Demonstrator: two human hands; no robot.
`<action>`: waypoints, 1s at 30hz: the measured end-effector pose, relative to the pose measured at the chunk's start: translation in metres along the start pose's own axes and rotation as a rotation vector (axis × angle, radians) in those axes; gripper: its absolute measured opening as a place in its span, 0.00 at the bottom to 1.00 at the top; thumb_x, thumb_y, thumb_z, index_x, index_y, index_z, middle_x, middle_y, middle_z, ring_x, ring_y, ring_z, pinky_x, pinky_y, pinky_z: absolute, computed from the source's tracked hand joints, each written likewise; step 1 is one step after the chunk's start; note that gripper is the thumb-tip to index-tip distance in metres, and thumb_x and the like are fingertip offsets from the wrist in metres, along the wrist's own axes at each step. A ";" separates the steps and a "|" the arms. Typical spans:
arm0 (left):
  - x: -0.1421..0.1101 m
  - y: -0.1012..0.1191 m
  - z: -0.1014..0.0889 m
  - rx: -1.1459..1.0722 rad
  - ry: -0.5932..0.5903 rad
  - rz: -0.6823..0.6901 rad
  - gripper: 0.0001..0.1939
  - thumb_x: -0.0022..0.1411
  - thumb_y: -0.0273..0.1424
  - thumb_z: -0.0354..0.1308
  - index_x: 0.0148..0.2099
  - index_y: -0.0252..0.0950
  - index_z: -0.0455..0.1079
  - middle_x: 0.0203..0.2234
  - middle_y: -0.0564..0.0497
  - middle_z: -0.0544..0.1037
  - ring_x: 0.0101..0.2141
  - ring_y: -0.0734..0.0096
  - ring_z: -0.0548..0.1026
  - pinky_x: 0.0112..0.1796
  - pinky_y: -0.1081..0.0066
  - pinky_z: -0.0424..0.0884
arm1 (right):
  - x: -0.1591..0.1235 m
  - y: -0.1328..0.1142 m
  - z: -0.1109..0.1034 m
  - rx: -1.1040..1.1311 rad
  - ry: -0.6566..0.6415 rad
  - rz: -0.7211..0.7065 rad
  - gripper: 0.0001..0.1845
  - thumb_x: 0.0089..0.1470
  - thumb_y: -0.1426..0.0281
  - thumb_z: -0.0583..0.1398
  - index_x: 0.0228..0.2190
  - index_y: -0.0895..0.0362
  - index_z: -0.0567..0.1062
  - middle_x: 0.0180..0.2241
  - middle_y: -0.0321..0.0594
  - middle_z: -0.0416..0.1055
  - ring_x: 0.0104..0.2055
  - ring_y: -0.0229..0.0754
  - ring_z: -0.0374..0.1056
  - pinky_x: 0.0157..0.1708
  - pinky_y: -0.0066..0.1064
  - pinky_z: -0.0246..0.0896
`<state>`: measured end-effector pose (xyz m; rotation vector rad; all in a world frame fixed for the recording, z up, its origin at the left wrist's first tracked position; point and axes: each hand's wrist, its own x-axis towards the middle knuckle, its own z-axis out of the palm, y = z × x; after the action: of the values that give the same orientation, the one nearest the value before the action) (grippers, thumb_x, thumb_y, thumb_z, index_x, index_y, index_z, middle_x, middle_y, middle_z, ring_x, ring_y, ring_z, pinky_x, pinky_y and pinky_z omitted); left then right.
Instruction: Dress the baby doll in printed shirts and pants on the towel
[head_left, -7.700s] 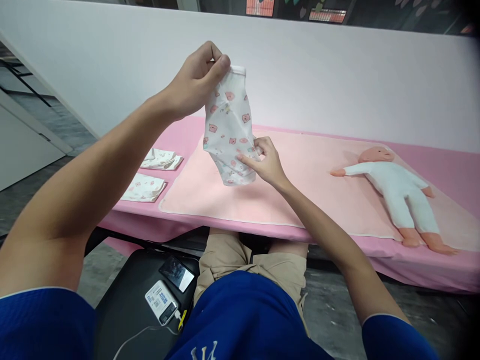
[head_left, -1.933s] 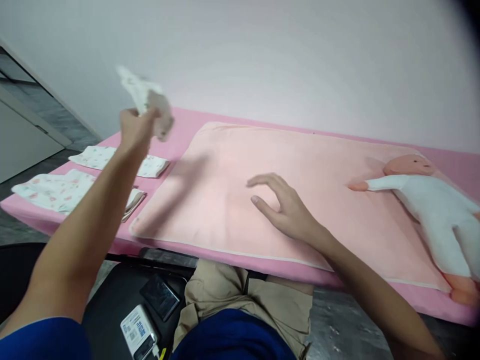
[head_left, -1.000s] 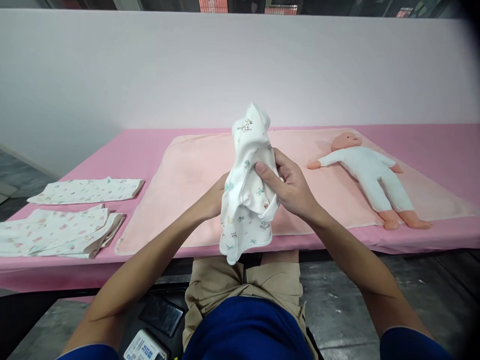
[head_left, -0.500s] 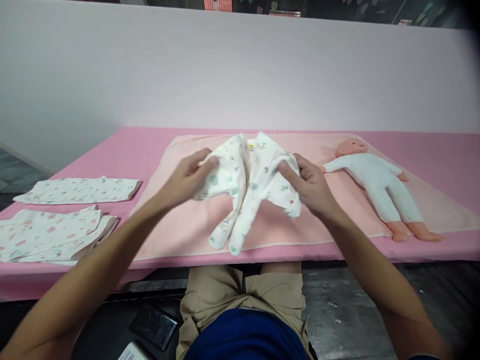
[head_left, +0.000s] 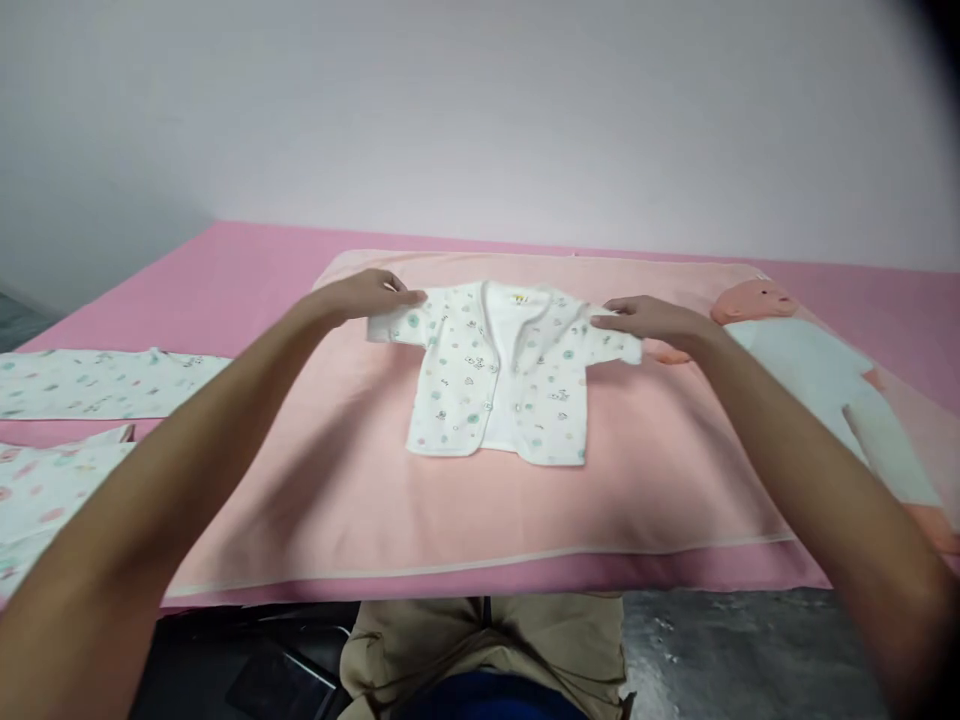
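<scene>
A white baby shirt with small printed figures and dots is spread flat over a peach cloth, its collar toward the far side. Its front edges lie apart, showing the plain inside back. My left hand pinches the shirt near its left shoulder and sleeve. On the other side, my right hand grips the right sleeve between thumb and fingers. To the right of that hand a baby doll in a white suit lies on its back, partly hidden by my right forearm.
Folded printed clothes lie at the left, with more printed garments nearer me, partly behind my left arm. The pink table meets a pale wall. Below the front edge is a dark phone-like object.
The baby shirt, bunched and held up before, is now laid out flat on the peach cloth. My hands have moved apart and the view has come closer.
</scene>
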<state>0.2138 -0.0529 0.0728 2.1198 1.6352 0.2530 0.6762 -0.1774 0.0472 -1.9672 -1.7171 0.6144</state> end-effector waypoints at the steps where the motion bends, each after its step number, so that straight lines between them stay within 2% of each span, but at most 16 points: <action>1: 0.018 -0.006 0.011 -0.008 -0.038 -0.025 0.34 0.51 0.61 0.71 0.51 0.42 0.82 0.45 0.43 0.85 0.46 0.46 0.82 0.46 0.59 0.76 | 0.015 0.009 0.012 -0.012 -0.085 0.060 0.31 0.54 0.46 0.76 0.47 0.56 0.85 0.51 0.54 0.83 0.50 0.54 0.78 0.52 0.45 0.75; 3: 0.043 -0.023 0.030 -0.062 -0.087 -0.066 0.30 0.48 0.58 0.74 0.45 0.43 0.83 0.39 0.43 0.85 0.46 0.42 0.82 0.49 0.56 0.76 | 0.033 0.030 0.034 -0.006 -0.173 0.155 0.32 0.56 0.47 0.74 0.52 0.55 0.83 0.50 0.52 0.82 0.47 0.52 0.77 0.49 0.42 0.74; 5: 0.058 -0.043 0.044 -0.165 -0.114 -0.084 0.26 0.45 0.55 0.76 0.41 0.43 0.84 0.36 0.44 0.85 0.45 0.44 0.82 0.49 0.56 0.77 | 0.037 0.052 0.052 0.021 -0.127 0.179 0.34 0.57 0.46 0.72 0.56 0.55 0.81 0.46 0.47 0.80 0.44 0.49 0.76 0.47 0.40 0.73; 7: 0.065 -0.062 0.053 -0.317 -0.138 -0.073 0.26 0.43 0.51 0.79 0.41 0.42 0.84 0.38 0.44 0.86 0.46 0.46 0.82 0.50 0.58 0.78 | 0.034 0.069 0.065 0.108 -0.043 0.150 0.35 0.55 0.45 0.72 0.55 0.54 0.81 0.44 0.44 0.79 0.43 0.47 0.75 0.47 0.39 0.73; 9: 0.071 -0.076 0.061 -0.501 -0.130 -0.064 0.29 0.42 0.49 0.81 0.44 0.41 0.83 0.42 0.44 0.86 0.46 0.51 0.83 0.48 0.60 0.79 | 0.030 0.081 0.077 0.293 0.061 0.083 0.36 0.53 0.44 0.73 0.53 0.54 0.79 0.46 0.44 0.80 0.46 0.47 0.76 0.49 0.38 0.73; 12: 0.079 -0.087 0.074 -0.670 0.016 -0.069 0.33 0.44 0.46 0.83 0.48 0.38 0.78 0.43 0.45 0.86 0.41 0.61 0.82 0.44 0.63 0.79 | 0.029 0.088 0.096 0.475 0.272 0.000 0.37 0.53 0.45 0.72 0.53 0.55 0.75 0.50 0.48 0.80 0.49 0.46 0.76 0.49 0.37 0.74; 15: 0.082 -0.089 0.085 -0.545 0.137 -0.025 0.29 0.51 0.45 0.79 0.51 0.38 0.76 0.45 0.45 0.85 0.40 0.64 0.81 0.41 0.66 0.77 | 0.028 0.087 0.110 0.285 0.430 -0.024 0.33 0.59 0.47 0.68 0.56 0.56 0.75 0.48 0.49 0.78 0.44 0.45 0.73 0.45 0.38 0.72; 17: 0.079 -0.086 0.087 -0.349 0.150 -0.006 0.25 0.58 0.44 0.75 0.53 0.40 0.76 0.49 0.44 0.84 0.44 0.59 0.81 0.44 0.65 0.76 | 0.022 0.081 0.112 0.091 0.541 -0.087 0.32 0.62 0.49 0.66 0.58 0.57 0.74 0.52 0.52 0.76 0.47 0.48 0.71 0.48 0.42 0.71; 20: 0.068 -0.069 0.084 0.012 0.250 -0.001 0.19 0.66 0.42 0.66 0.54 0.38 0.75 0.56 0.38 0.81 0.57 0.44 0.77 0.55 0.55 0.73 | 0.004 0.056 0.110 -0.083 0.665 -0.222 0.31 0.63 0.50 0.65 0.59 0.56 0.72 0.59 0.56 0.71 0.59 0.57 0.66 0.55 0.50 0.67; 22: 0.060 -0.046 0.082 0.145 0.331 0.068 0.17 0.71 0.40 0.61 0.55 0.36 0.75 0.58 0.35 0.80 0.62 0.38 0.72 0.60 0.49 0.69 | -0.015 0.027 0.113 -0.071 0.579 -0.258 0.25 0.66 0.51 0.64 0.55 0.53 0.74 0.55 0.52 0.74 0.55 0.56 0.68 0.54 0.49 0.67; 23: 0.057 -0.031 0.083 0.152 0.332 0.128 0.16 0.72 0.40 0.59 0.54 0.36 0.75 0.58 0.35 0.80 0.63 0.38 0.71 0.61 0.48 0.68 | -0.025 0.011 0.117 -0.042 0.472 -0.264 0.21 0.67 0.52 0.64 0.52 0.52 0.75 0.51 0.48 0.75 0.50 0.53 0.70 0.50 0.46 0.67; 25: 0.053 0.003 0.090 0.089 0.228 0.263 0.16 0.74 0.42 0.56 0.51 0.36 0.75 0.52 0.37 0.83 0.59 0.43 0.74 0.57 0.52 0.71 | -0.045 -0.021 0.132 -0.021 0.224 -0.283 0.19 0.68 0.51 0.64 0.49 0.50 0.75 0.46 0.43 0.76 0.42 0.48 0.71 0.43 0.42 0.66; 27: 0.054 0.039 0.104 0.025 0.071 0.345 0.18 0.75 0.46 0.56 0.48 0.36 0.75 0.47 0.38 0.84 0.52 0.48 0.78 0.51 0.55 0.73 | -0.059 -0.047 0.152 -0.055 0.039 -0.308 0.20 0.67 0.49 0.65 0.48 0.50 0.74 0.45 0.41 0.76 0.37 0.45 0.69 0.36 0.38 0.62; 30: 0.058 0.079 0.130 0.077 -0.164 0.251 0.25 0.72 0.54 0.57 0.41 0.35 0.76 0.36 0.38 0.83 0.42 0.47 0.82 0.50 0.50 0.73 | -0.063 -0.069 0.183 -0.098 -0.059 -0.308 0.21 0.68 0.47 0.64 0.44 0.51 0.72 0.41 0.39 0.75 0.35 0.44 0.68 0.33 0.36 0.56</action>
<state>0.3518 -0.0439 -0.0130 2.3374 1.3062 0.0920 0.5038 -0.2230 -0.0549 -1.7094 -2.0680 0.4898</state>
